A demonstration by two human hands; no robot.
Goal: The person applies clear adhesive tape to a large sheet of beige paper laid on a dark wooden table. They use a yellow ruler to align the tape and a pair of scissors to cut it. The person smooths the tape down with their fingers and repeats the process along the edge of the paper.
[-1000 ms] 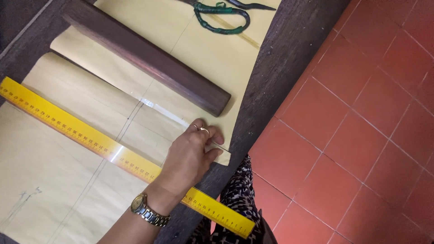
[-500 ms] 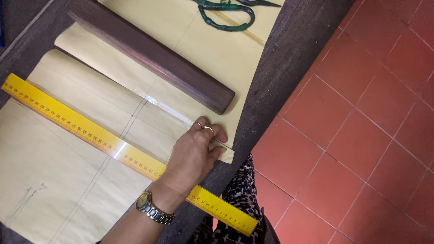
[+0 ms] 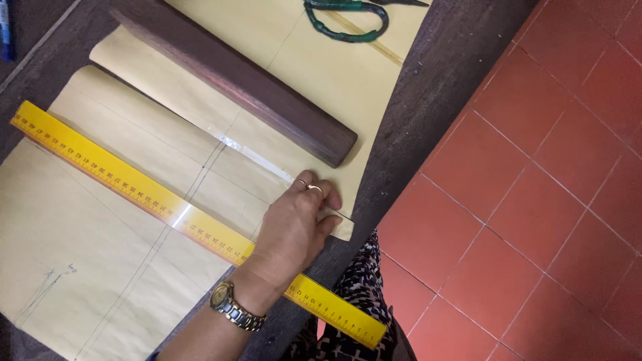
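One hand [image 3: 294, 230], wearing a wristwatch [image 3: 231, 306] and rings, lies palm down on the yellow ruler [image 3: 174, 210] and the tan pattern paper [image 3: 100, 267]. Which hand it is cannot be told. Its fingers [image 3: 321, 200] are bent and close together, pressing the paper's edge near the strip of clear tape [image 3: 254, 155]; they grip nothing that shows. The ruler runs from 10 o'clock to 5 o'clock across the dark bench [image 3: 428, 100], its lower end overhanging the edge. A dark wooden bar [image 3: 234, 77] lies at 12 o'clock of the hand, and green-handled scissors [image 3: 348, 20] sit further off at 1 o'clock. Red floor tiles [image 3: 535, 200] fill the 3 o'clock side.
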